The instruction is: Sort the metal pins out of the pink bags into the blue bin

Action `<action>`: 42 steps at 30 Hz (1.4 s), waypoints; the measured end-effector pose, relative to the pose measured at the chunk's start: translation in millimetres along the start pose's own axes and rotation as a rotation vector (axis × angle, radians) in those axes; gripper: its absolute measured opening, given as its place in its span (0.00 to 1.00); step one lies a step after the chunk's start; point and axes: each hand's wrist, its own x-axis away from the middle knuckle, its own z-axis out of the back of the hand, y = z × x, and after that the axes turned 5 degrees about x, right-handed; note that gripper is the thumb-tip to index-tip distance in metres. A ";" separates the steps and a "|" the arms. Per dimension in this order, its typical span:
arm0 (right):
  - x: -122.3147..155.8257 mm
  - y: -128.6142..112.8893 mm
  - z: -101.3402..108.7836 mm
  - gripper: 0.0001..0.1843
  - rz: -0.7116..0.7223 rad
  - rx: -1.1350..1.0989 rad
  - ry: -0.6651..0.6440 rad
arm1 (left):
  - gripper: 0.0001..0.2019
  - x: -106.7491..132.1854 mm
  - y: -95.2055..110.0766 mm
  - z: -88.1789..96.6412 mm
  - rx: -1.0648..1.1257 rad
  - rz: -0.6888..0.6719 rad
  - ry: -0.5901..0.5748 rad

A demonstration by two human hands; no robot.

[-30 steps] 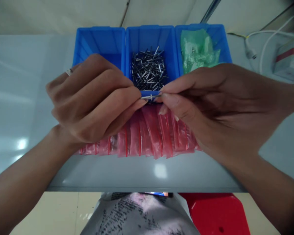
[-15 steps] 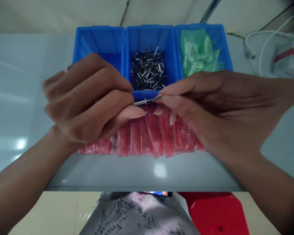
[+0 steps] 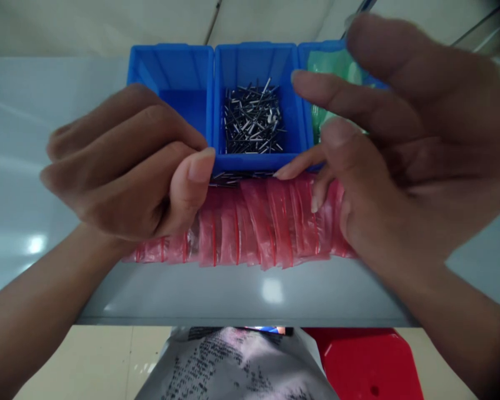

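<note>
My left hand (image 3: 127,166) is closed over the left part of the pink bags, its thumb pressed against the curled index finger. Whatever is inside those fingers is hidden. My right hand (image 3: 416,122) is raised on the right with its fingers spread, and nothing shows between them. Part of it covers the right blue bin and the green plastic bag (image 3: 329,64) inside. Between the hands, the middle blue bin (image 3: 256,162) holds a heap of thin metal blind rivets (image 3: 254,119). More rivets (image 3: 233,178) lie in front of that bin, partly hidden.
A left blue bin (image 3: 170,51) joins the row. Several pink zip bags (image 3: 250,228) overlap in a line in front of the bins on the grey table (image 3: 216,294). A red stool (image 3: 370,361) stands below the table edge, beside printed grey-white fabric (image 3: 233,366).
Half a second ago both hands pinched a blind rivet between them. My right hand has let go, opened and moved up and right. My left has shifted slightly left, and the rivet is out of sight.
</note>
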 end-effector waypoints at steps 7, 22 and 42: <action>10.7 6.8 -4.4 0.14 0.609 0.729 -0.401 | 0.13 -0.5 0.0 -7.1 -0.028 0.001 0.012; 11.0 8.2 -7.5 0.20 0.573 0.773 -0.586 | 0.05 0.3 -17.8 4.2 -0.021 -0.222 -0.145; -6.2 1.1 3.5 0.07 -0.177 -0.291 -0.191 | 0.11 -4.6 0.6 -8.9 0.088 0.225 -0.100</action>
